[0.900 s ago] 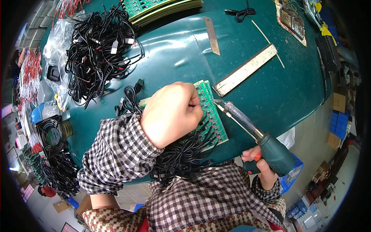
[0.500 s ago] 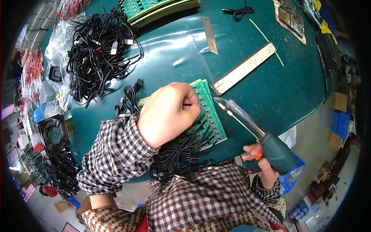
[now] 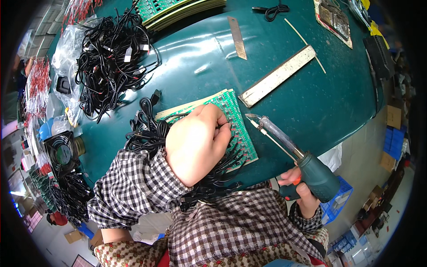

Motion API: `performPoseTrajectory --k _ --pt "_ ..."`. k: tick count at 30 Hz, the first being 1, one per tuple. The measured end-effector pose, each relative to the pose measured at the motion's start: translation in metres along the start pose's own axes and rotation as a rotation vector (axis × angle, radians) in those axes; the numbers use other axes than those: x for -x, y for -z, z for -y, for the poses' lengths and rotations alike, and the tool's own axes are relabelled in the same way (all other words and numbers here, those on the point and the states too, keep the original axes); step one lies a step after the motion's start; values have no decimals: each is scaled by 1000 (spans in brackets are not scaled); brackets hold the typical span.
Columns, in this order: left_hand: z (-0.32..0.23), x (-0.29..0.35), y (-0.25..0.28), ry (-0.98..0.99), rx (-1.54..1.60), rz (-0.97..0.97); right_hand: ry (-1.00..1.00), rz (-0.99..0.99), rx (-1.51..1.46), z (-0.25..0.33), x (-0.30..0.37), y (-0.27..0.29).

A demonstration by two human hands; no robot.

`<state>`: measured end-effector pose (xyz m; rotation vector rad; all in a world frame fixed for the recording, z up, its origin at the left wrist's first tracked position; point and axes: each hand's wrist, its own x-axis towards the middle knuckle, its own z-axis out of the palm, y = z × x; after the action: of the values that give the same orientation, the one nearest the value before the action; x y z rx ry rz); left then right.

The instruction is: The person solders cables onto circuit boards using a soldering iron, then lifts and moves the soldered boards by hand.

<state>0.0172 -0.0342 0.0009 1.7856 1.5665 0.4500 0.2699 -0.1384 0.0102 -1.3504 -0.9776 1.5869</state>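
Note:
My left hand is closed in a pinch over a green circuit board, its fingertips close to the board's row of solder points. A thin black cable runs under the hand; the pinched end is mostly hidden by the fingers. Several black cables with reddish wire ends hang from the board's near side. My right hand grips a green soldering gun with a red trigger. Its bent tip is just right of the board, apart from it. More coiled cables lie left of the board.
A big heap of black cables lies at the far left, near a stack of circuit boards. A white bar, a metal blade and a solder-stained tray are beyond the board. A small fan stands at the left edge.
My left hand has come slightly nearer to me along the board, uncovering its upper part and the cable behind the hand. The soldering gun stays almost where it was.

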Motion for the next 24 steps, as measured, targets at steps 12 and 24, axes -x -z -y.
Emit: performPoseTrajectory --k 12,24 --pt "0 -1 0 11 -37 -13 -38 42 2 -1 3 -1" --pt "0 -2 -1 16 -48 -9 -15 -26 101 -8 3 -1"
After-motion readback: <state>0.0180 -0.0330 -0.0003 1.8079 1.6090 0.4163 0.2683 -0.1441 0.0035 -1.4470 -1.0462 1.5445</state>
